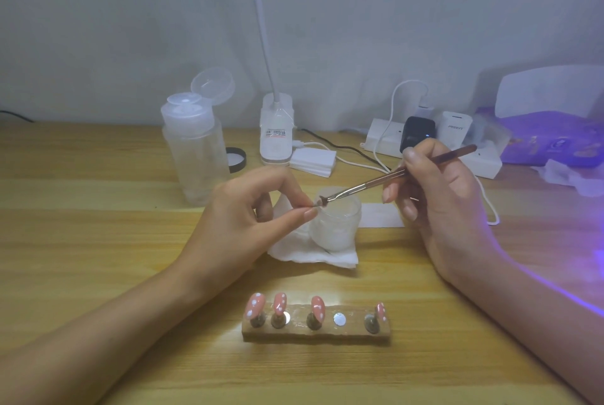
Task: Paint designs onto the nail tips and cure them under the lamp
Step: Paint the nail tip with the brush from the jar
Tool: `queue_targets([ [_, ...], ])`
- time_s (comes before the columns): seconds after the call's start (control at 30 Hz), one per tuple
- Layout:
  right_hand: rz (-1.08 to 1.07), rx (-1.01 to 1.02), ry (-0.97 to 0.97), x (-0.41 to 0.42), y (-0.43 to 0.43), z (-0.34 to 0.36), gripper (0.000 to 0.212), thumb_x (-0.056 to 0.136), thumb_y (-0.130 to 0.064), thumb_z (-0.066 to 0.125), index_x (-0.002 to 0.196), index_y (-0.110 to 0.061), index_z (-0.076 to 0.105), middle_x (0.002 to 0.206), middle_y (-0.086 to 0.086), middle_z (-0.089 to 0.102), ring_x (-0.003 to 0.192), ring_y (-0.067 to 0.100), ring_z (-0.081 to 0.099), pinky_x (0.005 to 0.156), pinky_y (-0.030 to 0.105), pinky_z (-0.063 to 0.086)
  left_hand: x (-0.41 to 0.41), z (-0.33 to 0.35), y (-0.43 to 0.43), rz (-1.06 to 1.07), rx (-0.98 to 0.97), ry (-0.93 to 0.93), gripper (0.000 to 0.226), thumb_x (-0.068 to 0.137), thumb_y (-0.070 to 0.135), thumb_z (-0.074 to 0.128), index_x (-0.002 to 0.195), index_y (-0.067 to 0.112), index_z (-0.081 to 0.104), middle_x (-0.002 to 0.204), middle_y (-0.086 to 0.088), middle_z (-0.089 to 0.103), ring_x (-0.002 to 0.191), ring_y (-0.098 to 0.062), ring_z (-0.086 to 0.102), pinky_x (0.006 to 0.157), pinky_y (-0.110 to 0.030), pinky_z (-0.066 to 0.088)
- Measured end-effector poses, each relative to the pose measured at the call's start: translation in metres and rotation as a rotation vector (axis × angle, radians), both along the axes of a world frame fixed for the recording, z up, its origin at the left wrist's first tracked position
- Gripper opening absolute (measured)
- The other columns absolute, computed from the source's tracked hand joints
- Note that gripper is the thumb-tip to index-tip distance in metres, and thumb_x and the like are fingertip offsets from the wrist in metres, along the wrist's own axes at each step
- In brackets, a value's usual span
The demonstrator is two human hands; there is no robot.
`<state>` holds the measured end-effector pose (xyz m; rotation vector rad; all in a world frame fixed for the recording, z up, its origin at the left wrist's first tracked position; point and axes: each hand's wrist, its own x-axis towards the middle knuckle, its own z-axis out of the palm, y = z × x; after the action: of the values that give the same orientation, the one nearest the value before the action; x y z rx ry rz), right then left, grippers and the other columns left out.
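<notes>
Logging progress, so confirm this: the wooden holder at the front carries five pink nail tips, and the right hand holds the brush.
Wrong on the count: the head view shows four pink nail tips on the wooden holder, not five; one metal spot stands bare. The right hand does hold the brush, while the left hand pinches a small piece at its tip.

A pale wooden table stands against a grey wall; at the back a clear plastic bottle stands upright with its flip lid open; a black cap lies just beside it; a white desk light rises on a bendy neck; a stack of white pads lies near its base; further right a white power strip carries a black adapter and a white adapter; a purple packet lies beyond.
</notes>
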<state>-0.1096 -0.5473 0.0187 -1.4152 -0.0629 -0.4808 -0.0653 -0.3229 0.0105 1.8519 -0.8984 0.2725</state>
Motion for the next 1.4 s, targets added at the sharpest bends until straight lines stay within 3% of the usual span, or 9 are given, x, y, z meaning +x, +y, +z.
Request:
queue_targets([
  [0.1, -0.063, 0.0, 0.033, 0.0016, -0.0014, -0.0014, 0.027, 0.102, -0.019, 0.052, 0.075, -0.019, 0.045, 0.055, 0.004, 0.061, 0.041, 0.012, 0.033, 0.043, 0.018, 0.03, -0.0002, 0.0005, -0.0001, -0.002, 0.0, 0.006, 0.011, 0.082, 0.025, 0.074, 0.078, 0.016, 0.068, 0.055, 0.026, 0.049, 0.046, -0.004, 0.032, 0.051, -0.006, 0.028],
  [0.27, 0.001, 0.004, -0.013, 0.0005, 0.0, -0.0004, 0.023, 0.095, -0.029, 0.054, 0.073, -0.023, 0.048, 0.059, 0.005, 0.064, 0.041, 0.012, 0.035, 0.042, 0.017, 0.03, 0.0006, -0.0003, 0.0008, -0.004, -0.002, 0.016, 0.011, 0.082, 0.026, 0.074, 0.079, 0.017, 0.069, 0.055, 0.025, 0.048, 0.047, -0.005, 0.032, 0.052, -0.006, 0.028],
  [0.4, -0.065, 0.009, 0.044, 0.002, 0.0007, -0.0011, 0.028, 0.101, -0.02, 0.053, 0.074, -0.019, 0.046, 0.055, 0.005, 0.061, 0.039, 0.012, 0.032, 0.041, 0.017, 0.03, 0.0018, -0.002, 0.0019, 0.002, -0.002, 0.016, 0.01, 0.082, 0.027, 0.074, 0.078, 0.019, 0.068, 0.054, 0.022, 0.046, 0.048, -0.006, 0.031, 0.053, -0.007, 0.028],
  [0.63, -0.028, 0.001, 0.01, -0.0015, 0.0017, -0.0004, 0.025, 0.098, -0.024, 0.054, 0.075, -0.019, 0.046, 0.055, 0.005, 0.062, 0.04, 0.012, 0.033, 0.042, 0.017, 0.03, 0.0009, -0.0023, 0.0013, 0.041, 0.045, -0.088, 0.011, 0.084, 0.029, 0.073, 0.08, 0.023, 0.065, 0.08, 0.002, 0.059, 0.051, -0.01, 0.034, 0.055, -0.017, 0.029],
  [0.73, -0.082, -0.011, 0.042, 0.0, 0.0006, -0.0008, 0.027, 0.102, -0.018, 0.052, 0.075, -0.019, 0.046, 0.054, 0.006, 0.061, 0.04, 0.013, 0.031, 0.042, 0.017, 0.031, 0.0007, -0.0022, 0.0009, 0.048, 0.051, -0.092, 0.01, 0.084, 0.027, 0.072, 0.08, 0.023, 0.065, 0.08, 0.003, 0.058, 0.051, -0.012, 0.033, 0.056, -0.02, 0.029],
  [0.93, 0.018, 0.045, 0.003, 0.001, 0.0007, -0.0004, 0.026, 0.094, -0.03, 0.056, 0.068, -0.029, 0.052, 0.059, 0.004, 0.064, 0.04, 0.011, 0.033, 0.042, 0.016, 0.032, -0.0003, -0.0014, 0.0019, 0.066, 0.076, -0.122, 0.009, 0.085, 0.03, 0.07, 0.081, 0.024, 0.065, 0.083, 0.003, 0.059, 0.052, -0.011, 0.034, 0.056, -0.023, 0.03],
  [1.17, -0.063, 0.032, 0.053, 0.0015, 0.0003, -0.0015, 0.027, 0.101, -0.021, 0.053, 0.075, -0.02, 0.048, 0.058, 0.005, 0.064, 0.039, 0.011, 0.032, 0.042, 0.02, 0.028, 0.0001, -0.0029, 0.0017, 0.06, 0.071, -0.118, 0.009, 0.085, 0.029, 0.07, 0.081, 0.026, 0.063, 0.085, 0.003, 0.059, 0.052, -0.011, 0.036, 0.055, -0.023, 0.029],
  [1.3, 0.026, 0.034, 0.0, 0.0001, 0.0018, -0.0002, 0.026, 0.097, -0.027, 0.055, 0.072, -0.025, 0.05, 0.059, 0.004, 0.064, 0.039, 0.011, 0.033, 0.041, 0.016, 0.031, 0.0006, -0.0034, 0.0021, 0.062, 0.07, -0.111, 0.01, 0.085, 0.027, 0.072, 0.08, 0.026, 0.063, 0.084, 0.002, 0.06, 0.052, -0.013, 0.035, 0.056, -0.023, 0.03],
  [1.4, -0.022, 0.014, 0.033, 0.0007, 0.0023, -0.0007, 0.027, 0.101, -0.023, 0.054, 0.074, -0.022, 0.05, 0.058, 0.005, 0.064, 0.039, 0.011, 0.032, 0.042, 0.016, 0.03, 0.0006, -0.0031, 0.0016, 0.069, 0.064, -0.096, 0.01, 0.084, 0.029, 0.071, 0.079, 0.026, 0.064, 0.083, 0.003, 0.059, 0.052, -0.012, 0.037, 0.056, -0.022, 0.03],
])
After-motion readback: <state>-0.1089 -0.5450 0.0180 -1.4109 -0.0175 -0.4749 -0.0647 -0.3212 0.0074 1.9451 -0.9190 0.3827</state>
